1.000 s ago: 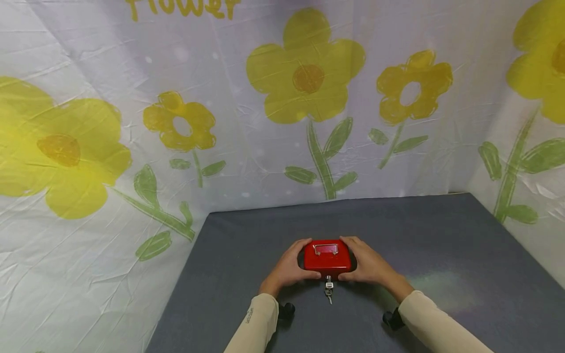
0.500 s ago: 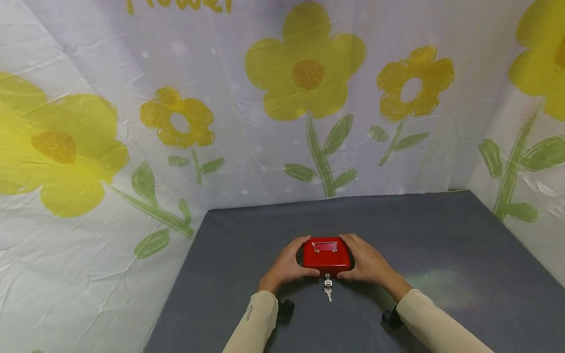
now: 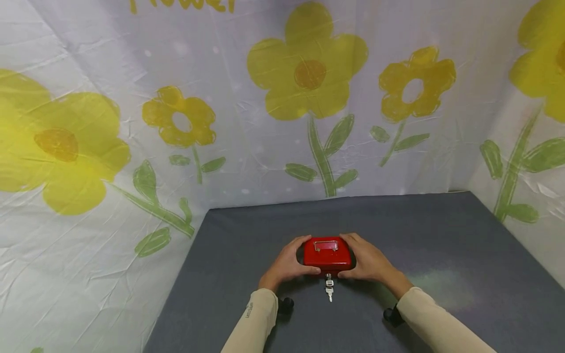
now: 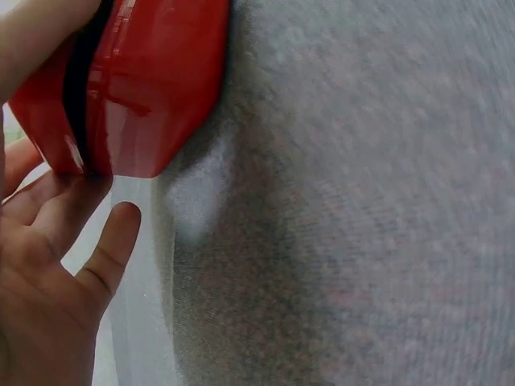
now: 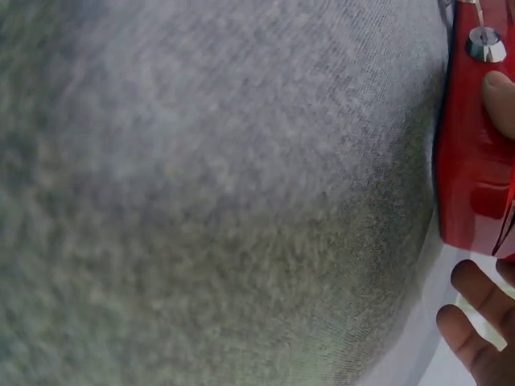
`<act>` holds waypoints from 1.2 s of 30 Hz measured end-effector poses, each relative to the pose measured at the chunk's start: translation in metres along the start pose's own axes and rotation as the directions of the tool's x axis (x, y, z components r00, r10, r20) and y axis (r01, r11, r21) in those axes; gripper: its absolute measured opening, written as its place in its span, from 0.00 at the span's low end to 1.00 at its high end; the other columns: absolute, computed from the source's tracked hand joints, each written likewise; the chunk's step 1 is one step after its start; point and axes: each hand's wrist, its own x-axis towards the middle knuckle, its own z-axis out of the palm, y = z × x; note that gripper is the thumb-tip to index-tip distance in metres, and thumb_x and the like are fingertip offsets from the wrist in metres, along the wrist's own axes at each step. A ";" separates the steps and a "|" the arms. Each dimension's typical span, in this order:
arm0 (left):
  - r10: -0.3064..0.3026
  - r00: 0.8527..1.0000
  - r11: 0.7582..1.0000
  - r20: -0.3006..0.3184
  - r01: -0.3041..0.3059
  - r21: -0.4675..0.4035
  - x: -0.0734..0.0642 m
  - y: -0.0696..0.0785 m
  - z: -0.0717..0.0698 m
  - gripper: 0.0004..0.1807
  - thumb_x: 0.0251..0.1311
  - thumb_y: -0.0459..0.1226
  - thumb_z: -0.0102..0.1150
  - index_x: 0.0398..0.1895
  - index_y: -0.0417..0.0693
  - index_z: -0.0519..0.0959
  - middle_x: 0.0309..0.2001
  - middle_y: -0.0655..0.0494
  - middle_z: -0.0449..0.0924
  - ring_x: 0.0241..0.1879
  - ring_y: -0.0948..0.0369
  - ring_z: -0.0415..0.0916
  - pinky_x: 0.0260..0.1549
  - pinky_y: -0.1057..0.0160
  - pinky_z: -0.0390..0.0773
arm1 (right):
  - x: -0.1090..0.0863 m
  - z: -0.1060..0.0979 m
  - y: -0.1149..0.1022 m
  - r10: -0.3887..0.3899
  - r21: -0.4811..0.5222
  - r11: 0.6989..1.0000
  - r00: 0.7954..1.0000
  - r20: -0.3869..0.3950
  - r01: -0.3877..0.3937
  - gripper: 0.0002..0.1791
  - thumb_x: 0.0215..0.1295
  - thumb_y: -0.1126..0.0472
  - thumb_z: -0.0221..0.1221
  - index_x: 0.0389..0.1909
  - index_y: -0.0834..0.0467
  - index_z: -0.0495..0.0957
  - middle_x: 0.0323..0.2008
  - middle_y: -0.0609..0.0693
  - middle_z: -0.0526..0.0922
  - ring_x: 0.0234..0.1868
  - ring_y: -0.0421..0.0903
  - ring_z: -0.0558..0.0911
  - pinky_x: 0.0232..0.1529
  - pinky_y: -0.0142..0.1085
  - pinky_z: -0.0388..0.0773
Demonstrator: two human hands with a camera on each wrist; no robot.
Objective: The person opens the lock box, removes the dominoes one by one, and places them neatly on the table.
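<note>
A small red metal cash box point(image 3: 327, 260) sits between both hands on the dark grey table, its wire carrying handle point(image 3: 325, 245) folded on the lid. Keys point(image 3: 329, 289) dangle from the lock at its front; the right wrist view shows the round silver lock point(image 5: 486, 47). My left hand point(image 3: 286, 263) grips the left side, thumb across the front and fingers reaching round the back. On the opposite side my right hand point(image 3: 372, 263) holds the box the same way, its thumb point(image 5: 500, 100) pressed beside the lock. The lid is down, with a dark seam point(image 4: 78, 100) beneath it in the left wrist view.
The grey tabletop point(image 3: 247, 235) spreads around the box. Behind and beside it hangs a white curtain point(image 3: 247, 147) printed with yellow flowers. Dark wrist-worn devices point(image 3: 286, 306) show below both wrists, near the light sleeves point(image 3: 253, 318).
The hanging keys have turned slightly. Both hands keep their grip and the cash box stays in place, apart from a small shift of the head view.
</note>
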 end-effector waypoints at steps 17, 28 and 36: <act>-0.026 1.000 1.000 0.000 0.026 0.003 -0.002 0.003 0.000 0.53 0.46 0.53 0.78 0.78 0.58 0.63 0.76 0.54 0.64 0.74 0.50 0.63 0.69 0.37 0.67 | -0.003 -0.007 0.004 0.013 0.091 0.996 0.998 0.059 -0.019 0.54 0.50 0.38 0.74 0.73 0.61 0.67 0.69 0.59 0.73 0.66 0.60 0.75 0.62 0.61 0.76; 0.025 1.000 0.999 0.000 -0.025 0.047 -0.002 0.000 0.000 0.54 0.49 0.56 0.76 0.79 0.54 0.62 0.80 0.61 0.58 0.78 0.53 0.57 0.72 0.37 0.63 | 0.002 -0.014 0.005 0.042 0.070 0.996 0.995 0.093 -0.049 0.54 0.48 0.34 0.74 0.72 0.59 0.69 0.67 0.58 0.75 0.66 0.60 0.76 0.62 0.61 0.75; 0.065 0.998 0.995 -0.022 -0.063 0.081 -0.006 0.000 -0.005 0.48 0.49 0.56 0.76 0.75 0.59 0.68 0.78 0.63 0.61 0.77 0.54 0.60 0.71 0.39 0.65 | 0.003 -0.014 0.007 0.056 0.091 0.994 0.993 0.103 -0.066 0.55 0.49 0.32 0.73 0.73 0.58 0.69 0.67 0.57 0.76 0.65 0.59 0.77 0.62 0.61 0.75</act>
